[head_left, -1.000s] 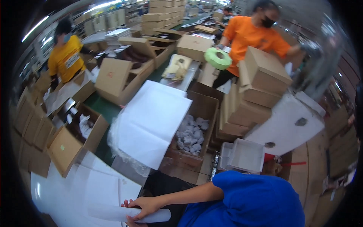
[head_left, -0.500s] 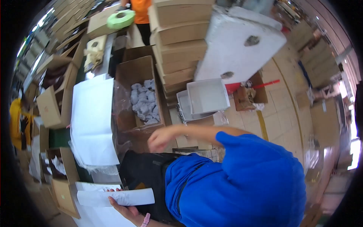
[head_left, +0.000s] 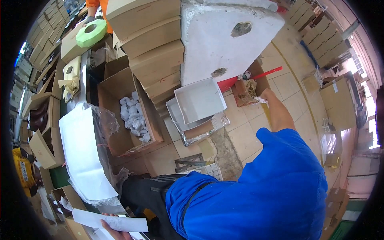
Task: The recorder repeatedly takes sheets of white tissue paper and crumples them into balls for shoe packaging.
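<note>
At the lower left, my left hand (head_left: 116,231) is closed on a long folded piece of white paper (head_left: 110,221), fingers along its near edge. My right arm stretches out to the far right, where my right hand (head_left: 269,96) is at the rim of a small open carton (head_left: 262,78). Some crumpled white paper (head_left: 262,100) shows at its fingertips, and the fingers look closed on it. Brown crumpled paper (head_left: 251,86) and a red stick (head_left: 274,72) are in that carton. A stack of large white sheets (head_left: 86,152) lies on the bench beside me.
A tall carton (head_left: 150,116) holds several white wrapped bundles (head_left: 134,114). Behind it rise stacked brown boxes (head_left: 154,56) and a white slab with holes (head_left: 228,44). Pale trays (head_left: 200,100) sit beside them. A green tape roll (head_left: 91,33) is near a person in orange.
My right hand has swung from in front of my body out to the small carton at the right. The view has turned, and my left hand still holds the folded paper.
</note>
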`<action>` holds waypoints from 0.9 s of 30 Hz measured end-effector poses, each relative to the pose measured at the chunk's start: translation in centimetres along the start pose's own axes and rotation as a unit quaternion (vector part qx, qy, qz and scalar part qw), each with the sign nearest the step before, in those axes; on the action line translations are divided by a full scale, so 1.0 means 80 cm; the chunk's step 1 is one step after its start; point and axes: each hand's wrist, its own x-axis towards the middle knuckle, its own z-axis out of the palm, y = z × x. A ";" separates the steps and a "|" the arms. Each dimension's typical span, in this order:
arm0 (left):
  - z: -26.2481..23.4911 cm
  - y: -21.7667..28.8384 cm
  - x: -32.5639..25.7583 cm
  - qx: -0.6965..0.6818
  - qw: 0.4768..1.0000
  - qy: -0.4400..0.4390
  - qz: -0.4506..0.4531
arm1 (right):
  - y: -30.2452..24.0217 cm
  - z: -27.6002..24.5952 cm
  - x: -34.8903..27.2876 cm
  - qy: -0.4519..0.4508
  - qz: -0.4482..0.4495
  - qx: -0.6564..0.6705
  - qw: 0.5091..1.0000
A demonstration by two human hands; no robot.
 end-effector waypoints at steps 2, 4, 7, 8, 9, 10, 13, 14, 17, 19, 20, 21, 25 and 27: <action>0.057 0.019 -0.035 -0.003 0.999 0.033 0.021 | -0.036 0.007 0.002 -0.053 0.031 0.062 0.996; 0.104 0.031 -0.057 -0.015 0.998 0.058 0.033 | -0.052 0.008 0.001 -0.055 0.035 0.076 0.995; 0.103 0.033 -0.062 -0.028 0.998 0.025 0.047 | -0.058 -0.014 0.020 0.003 0.043 0.077 0.996; 0.074 0.026 -0.043 -0.036 0.998 0.022 0.043 | -0.050 -0.023 0.024 0.047 0.053 0.058 0.996; 0.048 0.026 -0.030 -0.007 0.998 -0.045 0.050 | -0.061 -0.020 0.018 0.043 0.046 0.058 0.996; 0.036 0.031 -0.034 0.028 0.992 -0.104 0.061 | -0.082 -0.010 0.007 0.017 0.043 0.084 0.995; 0.078 0.039 -0.086 0.043 0.996 -0.005 0.075 | -0.085 0.009 0.000 0.021 0.031 0.148 0.988; 0.075 0.036 -0.085 0.040 0.996 -0.006 0.074 | -0.080 0.007 0.000 0.052 0.014 0.187 0.981; 0.080 0.019 -0.065 0.022 0.997 -0.044 0.053 | -0.050 -0.021 0.004 -0.096 -0.134 0.397 0.903; 0.105 0.018 -0.075 -0.032 0.997 0.029 0.056 | -0.086 -0.023 -0.020 -0.225 -0.127 0.596 0.760; 0.091 0.018 -0.065 -0.034 0.997 0.028 0.060 | -0.103 -0.036 -0.044 -0.237 -0.169 0.650 0.702; 0.067 0.017 -0.047 -0.004 0.998 -0.012 0.059 | -0.118 -0.043 -0.065 -0.249 -0.207 0.699 0.637; 0.048 0.019 -0.028 0.017 0.995 -0.091 0.048 | -0.173 -0.132 -0.189 -0.238 -0.333 0.744 0.528; 0.070 0.023 -0.037 0.015 0.996 -0.077 0.036 | -0.186 -0.181 -0.257 -0.060 -0.392 0.736 0.549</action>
